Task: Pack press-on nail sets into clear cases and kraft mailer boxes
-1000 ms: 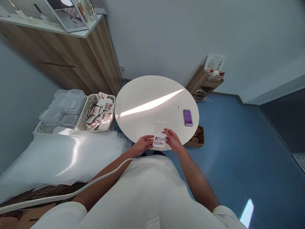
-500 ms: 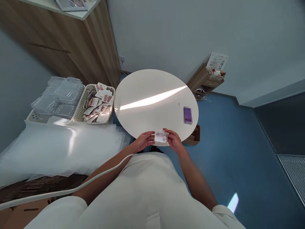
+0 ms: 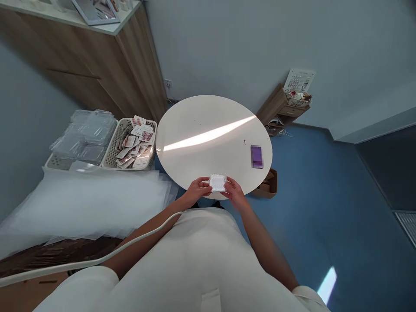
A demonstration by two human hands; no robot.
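A white rounded bench [image 3: 195, 115] spreads beyond the fingers [image 3: 206, 189]; left hand [image 3: 194, 190] and right hand [image 3: 235, 191] grip opposite ends of a rectangular clear plastic case [image 3: 218, 182], likely for steadiness.

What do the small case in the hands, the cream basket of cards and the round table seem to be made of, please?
Small case: probably clear, glossy plastic, judging by its glare and translucent-looking edges. Cream basket: likely dull moulded plastic, given its perforated wall. Round table: smooth white top, perhaps laminate, judging by its even surface.
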